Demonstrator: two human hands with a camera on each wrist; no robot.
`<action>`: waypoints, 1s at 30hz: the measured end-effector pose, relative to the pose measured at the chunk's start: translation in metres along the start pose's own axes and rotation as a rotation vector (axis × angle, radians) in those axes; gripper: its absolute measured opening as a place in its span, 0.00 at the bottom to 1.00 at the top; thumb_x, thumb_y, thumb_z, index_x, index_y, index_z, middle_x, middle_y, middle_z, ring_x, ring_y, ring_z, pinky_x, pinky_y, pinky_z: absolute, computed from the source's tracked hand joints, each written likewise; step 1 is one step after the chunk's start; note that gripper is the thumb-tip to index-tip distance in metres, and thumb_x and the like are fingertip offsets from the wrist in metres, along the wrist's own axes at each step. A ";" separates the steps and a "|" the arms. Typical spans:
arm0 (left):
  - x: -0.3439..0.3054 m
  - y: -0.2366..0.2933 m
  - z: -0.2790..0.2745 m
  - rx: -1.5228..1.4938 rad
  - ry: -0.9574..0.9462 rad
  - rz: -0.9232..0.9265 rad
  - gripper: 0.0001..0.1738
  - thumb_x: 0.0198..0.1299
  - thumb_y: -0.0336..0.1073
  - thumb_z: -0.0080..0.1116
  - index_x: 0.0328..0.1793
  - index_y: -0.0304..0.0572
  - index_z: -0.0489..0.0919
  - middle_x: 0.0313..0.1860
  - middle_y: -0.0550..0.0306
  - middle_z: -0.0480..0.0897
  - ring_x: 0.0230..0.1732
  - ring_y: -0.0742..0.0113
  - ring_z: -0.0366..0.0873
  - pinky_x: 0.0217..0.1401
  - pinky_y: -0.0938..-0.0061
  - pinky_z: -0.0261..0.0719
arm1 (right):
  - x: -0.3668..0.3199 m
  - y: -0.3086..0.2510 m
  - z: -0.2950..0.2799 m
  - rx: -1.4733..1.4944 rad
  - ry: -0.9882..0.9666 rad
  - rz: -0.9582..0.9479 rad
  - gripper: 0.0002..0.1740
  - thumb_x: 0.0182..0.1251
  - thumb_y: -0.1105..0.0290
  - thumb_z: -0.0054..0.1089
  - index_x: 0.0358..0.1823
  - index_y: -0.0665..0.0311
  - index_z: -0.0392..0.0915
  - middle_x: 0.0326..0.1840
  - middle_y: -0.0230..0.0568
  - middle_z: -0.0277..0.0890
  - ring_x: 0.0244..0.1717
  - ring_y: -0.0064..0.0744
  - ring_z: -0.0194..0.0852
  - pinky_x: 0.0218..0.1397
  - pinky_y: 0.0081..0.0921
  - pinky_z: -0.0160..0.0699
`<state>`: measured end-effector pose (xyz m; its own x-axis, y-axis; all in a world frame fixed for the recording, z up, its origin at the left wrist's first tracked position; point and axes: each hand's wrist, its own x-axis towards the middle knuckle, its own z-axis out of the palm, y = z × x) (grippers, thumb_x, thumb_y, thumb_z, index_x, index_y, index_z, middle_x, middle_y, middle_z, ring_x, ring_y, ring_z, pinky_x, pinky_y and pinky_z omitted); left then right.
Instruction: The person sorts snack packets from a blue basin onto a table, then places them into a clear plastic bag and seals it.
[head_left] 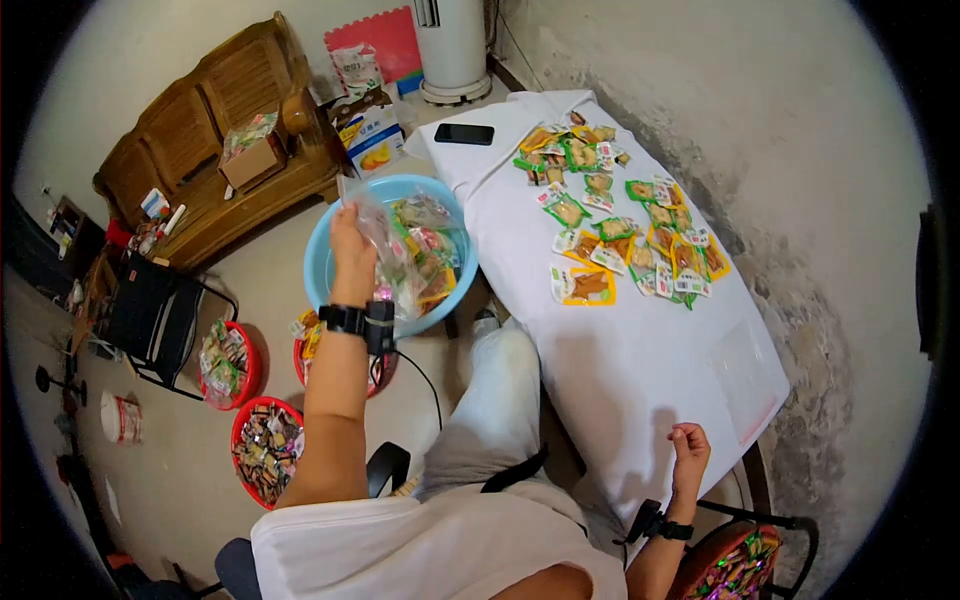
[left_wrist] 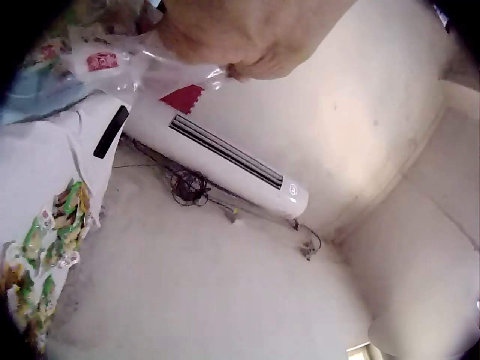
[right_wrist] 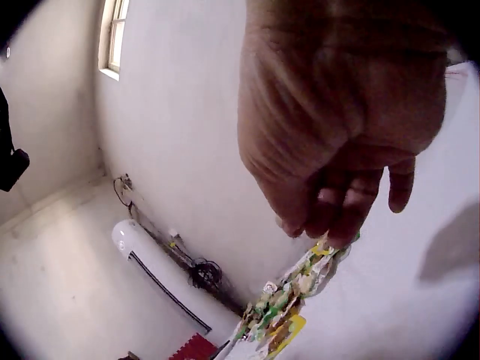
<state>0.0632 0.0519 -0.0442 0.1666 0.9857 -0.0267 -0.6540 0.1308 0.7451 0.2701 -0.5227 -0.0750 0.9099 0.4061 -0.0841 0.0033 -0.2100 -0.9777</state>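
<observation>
My left hand (head_left: 352,255) grips a clear plastic bag (head_left: 385,240) over the near left side of a light blue basin (head_left: 319,262). Printed snack packets (head_left: 430,245) fill the basin and show beside the bag. In the left wrist view the bag (left_wrist: 142,64) hangs from the fingers and carries a small red mark. My right hand (head_left: 690,452) is above the near end of the white-covered table (head_left: 600,360), its fingers loosely curled with nothing in them. Farther up the table lie several green and yellow snack packets (head_left: 583,285).
A black phone (head_left: 464,134) lies at the table's far end, and a flat clear plastic piece (head_left: 748,380) near its right edge. Red baskets of packets (head_left: 268,450) stand on the floor at left. Behind are a wooden bench (head_left: 205,110) and a white upright appliance (head_left: 450,50).
</observation>
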 end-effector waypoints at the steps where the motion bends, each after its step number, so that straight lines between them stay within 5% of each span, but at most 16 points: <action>1: 0.018 -0.001 0.003 -0.001 0.002 -0.002 0.05 0.66 0.32 0.48 0.40 0.39 0.70 0.42 0.54 0.77 0.41 0.60 0.77 0.43 0.63 0.79 | 0.005 0.003 0.005 -0.006 -0.013 0.002 0.04 0.62 0.72 0.57 0.33 0.66 0.75 0.29 0.30 0.73 0.33 0.20 0.69 0.41 0.18 0.68; 8: 0.121 -0.025 0.053 -0.406 -0.128 0.041 0.18 0.69 0.40 0.40 0.57 0.36 0.69 0.55 0.48 0.74 0.54 0.49 0.72 0.57 0.45 0.72 | 0.030 -0.001 0.047 -0.081 -0.114 0.024 0.04 0.62 0.73 0.58 0.34 0.66 0.75 0.29 0.30 0.73 0.33 0.20 0.69 0.42 0.18 0.68; 10: 0.140 -0.053 0.054 -0.282 0.014 0.156 0.16 0.68 0.37 0.39 0.57 0.37 0.69 0.56 0.49 0.73 0.56 0.47 0.70 0.59 0.45 0.70 | 0.035 0.005 0.055 -0.106 -0.131 0.007 0.04 0.61 0.73 0.58 0.33 0.66 0.75 0.29 0.30 0.74 0.33 0.20 0.69 0.42 0.19 0.69; 12: 0.151 -0.099 0.029 -0.509 0.034 0.033 0.18 0.66 0.39 0.42 0.57 0.39 0.69 0.56 0.48 0.73 0.59 0.47 0.68 0.61 0.44 0.67 | 0.036 0.008 0.058 -0.133 -0.151 -0.006 0.04 0.60 0.74 0.58 0.33 0.66 0.75 0.29 0.30 0.74 0.34 0.21 0.70 0.43 0.19 0.69; 14: 0.121 -0.128 0.013 -0.430 0.195 0.069 0.21 0.62 0.42 0.46 0.58 0.39 0.69 0.55 0.45 0.73 0.60 0.46 0.68 0.62 0.44 0.65 | 0.035 0.010 0.060 -0.238 -0.150 -0.018 0.03 0.60 0.75 0.59 0.31 0.67 0.75 0.30 0.31 0.74 0.34 0.21 0.70 0.43 0.20 0.69; 15: 0.131 -0.155 -0.025 -0.492 0.118 -0.082 0.20 0.62 0.40 0.45 0.59 0.41 0.70 0.57 0.45 0.73 0.61 0.46 0.67 0.63 0.46 0.65 | 0.035 0.010 0.060 -0.240 -0.149 -0.015 0.03 0.60 0.75 0.59 0.31 0.67 0.75 0.30 0.31 0.74 0.34 0.21 0.70 0.43 0.20 0.69; 18: 0.061 -0.169 -0.057 -0.440 0.124 -0.083 0.21 0.66 0.41 0.42 0.61 0.40 0.69 0.61 0.50 0.72 0.64 0.47 0.66 0.66 0.47 0.63 | 0.030 0.013 0.060 -0.216 -0.160 0.026 0.03 0.60 0.75 0.58 0.31 0.67 0.75 0.30 0.32 0.74 0.35 0.22 0.70 0.43 0.20 0.69; 19: 0.048 -0.179 -0.069 -0.437 0.283 -0.166 0.20 0.67 0.41 0.42 0.62 0.43 0.68 0.62 0.51 0.72 0.64 0.49 0.66 0.66 0.47 0.63 | 0.029 0.014 0.060 -0.215 -0.168 0.028 0.03 0.61 0.74 0.58 0.31 0.66 0.75 0.30 0.30 0.74 0.33 0.20 0.70 0.42 0.19 0.69; 20: 0.041 -0.192 -0.093 -0.512 0.242 -0.244 0.20 0.67 0.40 0.41 0.62 0.44 0.68 0.61 0.52 0.72 0.64 0.51 0.66 0.66 0.47 0.64 | 0.029 0.014 0.060 -0.214 -0.172 0.027 0.04 0.62 0.73 0.57 0.32 0.65 0.75 0.29 0.29 0.75 0.32 0.18 0.69 0.40 0.18 0.69; 21: 0.040 -0.237 -0.145 0.007 -0.080 0.049 0.20 0.68 0.40 0.41 0.63 0.44 0.67 0.61 0.53 0.72 0.63 0.52 0.67 0.65 0.48 0.64 | 0.029 0.013 0.060 -0.215 -0.179 0.027 0.04 0.62 0.73 0.57 0.32 0.65 0.75 0.29 0.29 0.75 0.32 0.18 0.69 0.40 0.18 0.69; 22: 0.011 -0.205 -0.110 -0.485 0.199 -0.246 0.19 0.68 0.40 0.41 0.62 0.43 0.67 0.60 0.54 0.73 0.61 0.52 0.69 0.64 0.49 0.66 | 0.028 0.011 0.062 -0.194 -0.181 0.038 0.03 0.62 0.73 0.58 0.32 0.66 0.75 0.30 0.30 0.74 0.34 0.20 0.70 0.42 0.19 0.69; 25: -0.018 -0.197 -0.116 -0.225 0.292 -0.351 0.16 0.68 0.39 0.41 0.58 0.43 0.69 0.57 0.55 0.74 0.59 0.53 0.70 0.62 0.51 0.67 | 0.027 0.006 0.064 -0.169 -0.196 0.039 0.03 0.61 0.74 0.58 0.33 0.67 0.75 0.30 0.31 0.74 0.35 0.22 0.70 0.44 0.20 0.69; 30: 0.009 -0.224 -0.194 0.096 0.090 -0.470 0.12 0.66 0.38 0.43 0.49 0.43 0.72 0.51 0.50 0.76 0.51 0.57 0.74 0.54 0.57 0.73 | 0.023 0.014 0.057 -0.197 -0.192 0.027 0.03 0.61 0.75 0.58 0.33 0.67 0.76 0.30 0.31 0.73 0.35 0.21 0.69 0.44 0.20 0.68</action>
<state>0.0680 0.0526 -0.3407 0.3609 0.8279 -0.4293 -0.4516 0.5579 0.6962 0.2674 -0.4652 -0.1014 0.8158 0.5549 -0.1630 0.0777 -0.3844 -0.9199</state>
